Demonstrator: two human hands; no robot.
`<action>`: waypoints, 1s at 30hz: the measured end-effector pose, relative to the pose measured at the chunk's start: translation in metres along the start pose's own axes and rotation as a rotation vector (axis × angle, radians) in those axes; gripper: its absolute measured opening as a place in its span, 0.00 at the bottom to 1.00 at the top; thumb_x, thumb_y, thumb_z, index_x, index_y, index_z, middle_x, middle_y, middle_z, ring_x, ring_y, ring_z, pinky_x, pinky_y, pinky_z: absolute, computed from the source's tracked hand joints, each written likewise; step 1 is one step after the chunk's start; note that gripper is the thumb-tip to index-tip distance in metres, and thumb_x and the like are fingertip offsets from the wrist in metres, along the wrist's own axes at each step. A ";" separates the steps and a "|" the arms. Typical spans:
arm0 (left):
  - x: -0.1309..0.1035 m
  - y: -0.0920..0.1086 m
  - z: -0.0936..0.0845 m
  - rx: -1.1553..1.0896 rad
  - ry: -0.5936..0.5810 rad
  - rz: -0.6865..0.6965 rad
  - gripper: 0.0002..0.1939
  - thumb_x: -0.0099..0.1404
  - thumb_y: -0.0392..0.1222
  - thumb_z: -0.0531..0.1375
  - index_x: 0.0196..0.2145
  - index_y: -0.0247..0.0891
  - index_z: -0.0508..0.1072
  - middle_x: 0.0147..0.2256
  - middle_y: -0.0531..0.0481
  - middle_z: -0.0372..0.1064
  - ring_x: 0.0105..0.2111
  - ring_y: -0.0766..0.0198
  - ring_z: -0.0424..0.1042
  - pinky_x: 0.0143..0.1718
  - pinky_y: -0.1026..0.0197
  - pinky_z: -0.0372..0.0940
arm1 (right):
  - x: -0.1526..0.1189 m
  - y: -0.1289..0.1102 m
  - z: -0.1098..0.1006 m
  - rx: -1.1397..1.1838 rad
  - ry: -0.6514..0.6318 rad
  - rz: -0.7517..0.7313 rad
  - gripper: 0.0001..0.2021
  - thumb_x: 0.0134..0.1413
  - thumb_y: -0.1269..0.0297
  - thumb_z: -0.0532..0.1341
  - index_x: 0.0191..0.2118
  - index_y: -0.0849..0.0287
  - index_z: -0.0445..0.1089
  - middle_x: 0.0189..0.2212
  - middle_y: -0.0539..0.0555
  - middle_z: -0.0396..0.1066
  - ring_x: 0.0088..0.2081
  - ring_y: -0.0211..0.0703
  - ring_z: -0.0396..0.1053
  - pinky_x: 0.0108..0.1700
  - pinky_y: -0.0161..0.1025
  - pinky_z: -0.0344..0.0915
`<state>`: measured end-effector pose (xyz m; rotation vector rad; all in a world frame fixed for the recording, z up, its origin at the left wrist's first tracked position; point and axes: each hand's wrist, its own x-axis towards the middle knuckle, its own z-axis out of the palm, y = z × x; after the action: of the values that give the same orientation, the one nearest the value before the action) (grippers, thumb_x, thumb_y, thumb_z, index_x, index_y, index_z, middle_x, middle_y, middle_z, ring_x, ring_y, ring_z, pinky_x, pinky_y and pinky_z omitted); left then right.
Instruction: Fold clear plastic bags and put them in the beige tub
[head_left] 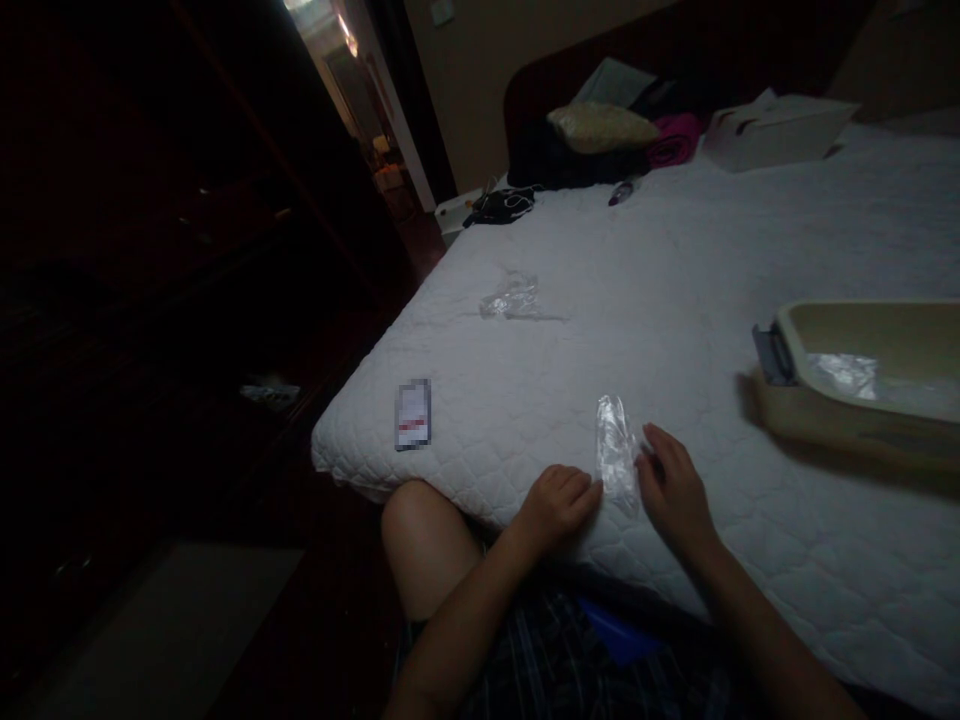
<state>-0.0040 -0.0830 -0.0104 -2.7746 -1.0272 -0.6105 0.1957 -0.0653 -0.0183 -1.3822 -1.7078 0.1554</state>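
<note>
A folded clear plastic bag (615,450), narrow and shiny, lies lengthwise on the white quilted bed cover (675,260). My left hand (559,505) is at the bag's lower left edge, its fingers curled together and the tips closed at that edge. On the bag's other side is my right hand (677,492), with thumb and forefinger apart, close to the right edge. Farther up the bed, another crumpled clear plastic piece (511,298) lies flat. A phone (413,414), its screen blurred out, rests left of my hands near the bed's edge.
At the right stands a beige plastic bin (840,420) with a grey handle (774,355) and clear plastic inside. Near the headboard are a white box (780,135), a pink roll (673,140), a pillow (604,128) and dark cloth. Dark furniture fills the left.
</note>
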 end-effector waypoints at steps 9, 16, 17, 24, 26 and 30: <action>0.007 -0.014 0.010 -0.008 0.059 -0.140 0.12 0.68 0.39 0.49 0.42 0.37 0.71 0.44 0.45 0.71 0.48 0.58 0.68 0.45 0.53 0.66 | 0.000 0.004 -0.003 0.048 -0.142 0.103 0.13 0.56 0.62 0.53 0.44 0.58 0.69 0.38 0.57 0.73 0.39 0.47 0.70 0.44 0.48 0.68; 0.006 -0.011 0.010 -0.041 0.020 -0.090 0.13 0.69 0.39 0.48 0.41 0.36 0.71 0.43 0.44 0.72 0.45 0.59 0.69 0.43 0.55 0.65 | 0.001 0.009 -0.005 0.154 -0.162 0.140 0.13 0.57 0.64 0.53 0.46 0.57 0.69 0.41 0.56 0.72 0.41 0.45 0.71 0.45 0.47 0.68; 0.007 -0.010 0.009 -0.053 0.022 -0.121 0.14 0.69 0.39 0.48 0.40 0.35 0.71 0.41 0.43 0.72 0.44 0.60 0.70 0.42 0.56 0.66 | 0.002 0.010 -0.008 0.180 -0.145 0.154 0.13 0.57 0.63 0.54 0.46 0.57 0.68 0.41 0.56 0.72 0.41 0.45 0.71 0.44 0.46 0.68; 0.019 -0.017 0.005 -0.089 0.128 -0.219 0.15 0.69 0.40 0.46 0.41 0.36 0.72 0.40 0.43 0.73 0.40 0.60 0.71 0.41 0.56 0.66 | 0.022 0.025 -0.028 0.070 -0.186 -0.214 0.14 0.56 0.64 0.57 0.48 0.56 0.68 0.44 0.58 0.71 0.45 0.48 0.69 0.47 0.48 0.67; 0.024 -0.020 0.008 -0.089 0.159 -0.202 0.15 0.69 0.40 0.47 0.42 0.36 0.72 0.42 0.43 0.72 0.41 0.59 0.70 0.40 0.55 0.66 | 0.025 0.030 -0.028 0.050 -0.235 -0.316 0.14 0.56 0.65 0.57 0.48 0.56 0.68 0.44 0.58 0.71 0.44 0.48 0.70 0.46 0.47 0.68; 0.030 -0.024 0.014 -0.104 0.134 -0.179 0.15 0.69 0.40 0.47 0.46 0.36 0.70 0.46 0.42 0.70 0.43 0.59 0.70 0.40 0.55 0.66 | 0.025 0.037 -0.019 0.010 -0.345 -0.430 0.15 0.58 0.69 0.54 0.50 0.57 0.67 0.45 0.59 0.72 0.43 0.47 0.70 0.44 0.45 0.68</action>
<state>0.0057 -0.0434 -0.0120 -2.7017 -1.2571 -0.8838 0.2366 -0.0391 -0.0156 -0.9892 -2.2477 0.1648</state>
